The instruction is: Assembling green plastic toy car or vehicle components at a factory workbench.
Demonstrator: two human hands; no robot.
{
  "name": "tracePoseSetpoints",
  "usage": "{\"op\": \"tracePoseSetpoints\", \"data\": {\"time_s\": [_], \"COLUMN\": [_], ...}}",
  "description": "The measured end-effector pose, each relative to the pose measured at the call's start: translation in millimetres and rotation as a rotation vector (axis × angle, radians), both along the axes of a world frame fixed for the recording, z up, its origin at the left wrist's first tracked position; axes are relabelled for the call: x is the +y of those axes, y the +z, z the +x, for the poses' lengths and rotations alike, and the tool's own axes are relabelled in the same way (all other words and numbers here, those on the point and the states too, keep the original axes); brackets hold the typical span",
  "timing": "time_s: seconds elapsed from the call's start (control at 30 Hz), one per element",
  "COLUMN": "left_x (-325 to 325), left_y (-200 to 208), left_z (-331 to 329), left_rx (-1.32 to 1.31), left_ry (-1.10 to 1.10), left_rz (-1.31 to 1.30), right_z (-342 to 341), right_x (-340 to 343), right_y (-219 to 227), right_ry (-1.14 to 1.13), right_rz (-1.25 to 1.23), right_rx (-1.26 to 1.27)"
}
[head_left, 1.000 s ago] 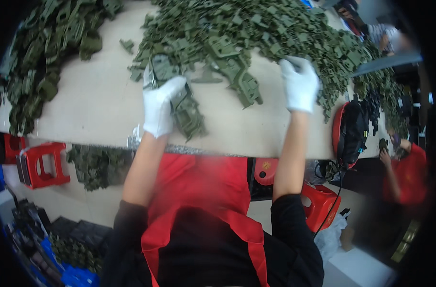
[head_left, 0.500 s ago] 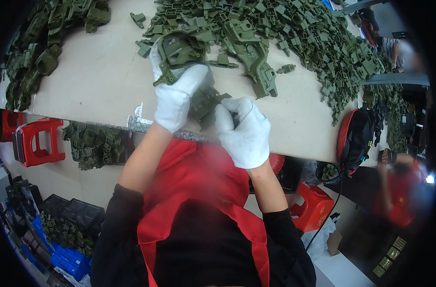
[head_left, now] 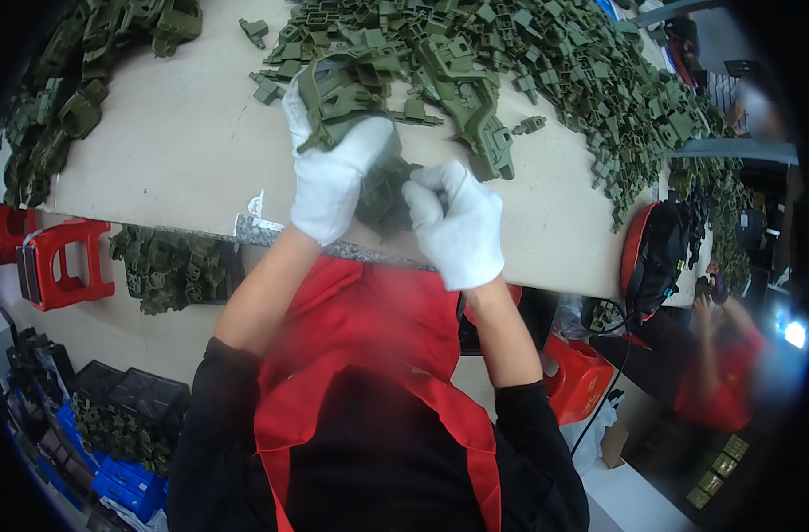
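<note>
My left hand (head_left: 329,191), in a white glove, is closed around a large olive-green moulded plastic part (head_left: 338,102) above the near side of the table. Its hollow, open-framed end points away from me, while the blurred lower end hangs between my hands. Close by that lower end is my right hand (head_left: 462,230), also gloved, with thumb and fingers curled together. Whatever its fingertips grip is hidden. Just beyond, a similar long green plastic part (head_left: 467,102) lies on the table.
A big heap of small green plastic pieces (head_left: 600,97) covers the table's far right. Larger green parts (head_left: 76,106) are piled at the left. A black and red bag (head_left: 660,257) sits at the right edge. Red stools (head_left: 72,266) stand below; a person in red is at right.
My right hand has shifted slightly up, and its fingers have curled in closer. The part in my left hand has tilted a little.
</note>
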State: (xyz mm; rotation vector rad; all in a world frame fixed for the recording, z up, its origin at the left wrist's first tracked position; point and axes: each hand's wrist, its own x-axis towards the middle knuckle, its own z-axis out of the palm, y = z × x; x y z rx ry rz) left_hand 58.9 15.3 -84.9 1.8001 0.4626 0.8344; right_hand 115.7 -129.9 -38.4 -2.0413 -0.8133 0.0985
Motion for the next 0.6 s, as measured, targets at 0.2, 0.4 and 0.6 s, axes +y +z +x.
{"op": "tracePoseSetpoints", "data": {"time_s": [0.2, 0.4, 0.6], "left_x": [12.3, 11.7, 0.4], "left_y": [5.9, 4.3, 17.5], "left_z": [18.9, 27.5, 25.4], "left_rx": [-0.195, -0.272, -0.399], "left_ry": [-0.063, -0.385, -0.261], "left_rz": [-0.932, -0.819, -0.861], "right_z": [64.6, 122.5, 76.9], "right_x": [-10.9, 18.3, -2.9], "right_y": [20.8, 0.9, 45.2], "right_ry": [0.201, -0.217, -0.066], "right_rz": [-0.008, -0.298, 0.082], "right_rx": [-0.065, -0.268, -0.031]}}
